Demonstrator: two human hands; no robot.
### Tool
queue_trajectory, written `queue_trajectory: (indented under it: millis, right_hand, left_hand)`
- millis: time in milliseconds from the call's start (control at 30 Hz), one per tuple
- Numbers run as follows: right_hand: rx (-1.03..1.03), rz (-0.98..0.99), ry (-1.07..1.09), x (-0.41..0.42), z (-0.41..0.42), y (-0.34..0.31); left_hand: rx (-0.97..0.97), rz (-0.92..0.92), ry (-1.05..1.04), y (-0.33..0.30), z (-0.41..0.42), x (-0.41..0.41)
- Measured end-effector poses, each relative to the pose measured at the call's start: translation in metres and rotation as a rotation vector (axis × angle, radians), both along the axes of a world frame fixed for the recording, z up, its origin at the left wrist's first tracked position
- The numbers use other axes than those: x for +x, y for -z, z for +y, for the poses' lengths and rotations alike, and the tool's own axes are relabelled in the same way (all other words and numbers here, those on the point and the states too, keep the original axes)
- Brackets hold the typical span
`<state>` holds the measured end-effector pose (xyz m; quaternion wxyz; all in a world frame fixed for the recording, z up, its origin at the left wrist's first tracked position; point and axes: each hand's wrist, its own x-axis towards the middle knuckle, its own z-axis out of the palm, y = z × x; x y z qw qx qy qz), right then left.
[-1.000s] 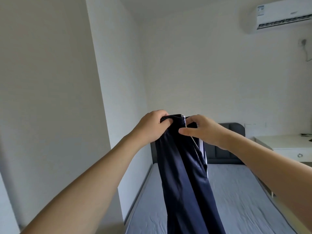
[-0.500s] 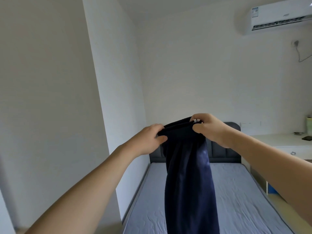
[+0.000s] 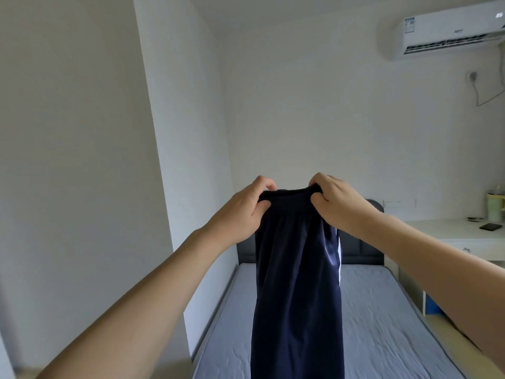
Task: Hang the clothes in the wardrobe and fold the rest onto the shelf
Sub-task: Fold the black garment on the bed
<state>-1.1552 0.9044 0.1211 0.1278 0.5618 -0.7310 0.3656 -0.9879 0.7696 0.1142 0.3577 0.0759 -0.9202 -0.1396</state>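
My left hand point(image 3: 240, 212) has its grip closed on the left end of the waistband of one pair of navy trousers point(image 3: 297, 283), thumb in front and fingers curled over the top edge. My right hand point(image 3: 337, 205) grips the right end of the same waistband the same way, fingers folded over the fabric. Both arms are stretched out in front of me, and the waistband runs taut between my two hands. The trousers hang straight down from there, above the bed point(image 3: 382, 337), with a thin white stripe point(image 3: 339, 258) showing down their right side; their lower end runs out of view at the bottom. The bed has a grey mattress and one dark headboard point(image 3: 360, 250) against the far wall. To the right stands a white tabletop point(image 3: 448, 233) with one pale green kettle point(image 3: 495, 207) and one dark phone point(image 3: 490, 226) on it. One air conditioner point(image 3: 451, 30) hangs high on the wall
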Motion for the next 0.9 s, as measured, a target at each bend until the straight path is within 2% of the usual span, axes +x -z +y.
queue_trajectory:
  millis: [100, 200, 333, 467, 567, 633, 700, 767, 833, 900]
  right_hand:
    - [-0.076, -0.158, 0.028, 0.000, -0.002, 0.002]
    - [-0.079, -0.274, 0.014, 0.002, -0.002, 0.000]
    - [-0.041, -0.333, -0.045, 0.005, -0.001, -0.005]
    - [-0.023, -0.287, -0.030, 0.001, 0.006, -0.008]
    - [-0.011, -0.258, -0.018, 0.002, 0.010, -0.006]
    - [-0.039, -0.188, -0.014, 0.003, 0.009, -0.004]
    - [-0.072, -0.118, -0.005, 0.005, 0.009, -0.003]
    - [-0.089, -0.077, -0.006, 0.007, 0.010, -0.004]
    - [-0.086, -0.024, -0.003, 0.010, 0.012, -0.005]
    - [-0.081, 0.043, -0.006, 0.011, 0.014, -0.004]
  left_hand:
    - [-0.072, 0.018, 0.014, 0.014, -0.001, 0.004]
    - [-0.060, 0.017, -0.045, 0.037, -0.004, 0.006]
    - [0.014, 0.195, -0.008, 0.050, -0.004, -0.002]
    - [-0.058, 0.215, 0.050, 0.045, -0.002, -0.004]
    - [-0.069, 0.122, 0.009, 0.028, 0.001, -0.002]
    - [0.003, 0.046, -0.007, 0.014, 0.004, 0.000]
    - [0.167, -0.063, 0.005, 0.004, 0.009, 0.002]
    - [0.212, -0.170, -0.023, 0.001, 0.012, 0.003]
    - [0.218, -0.161, -0.032, 0.001, 0.010, 0.003]
    - [0.255, -0.067, 0.004, -0.001, 0.008, 0.003]
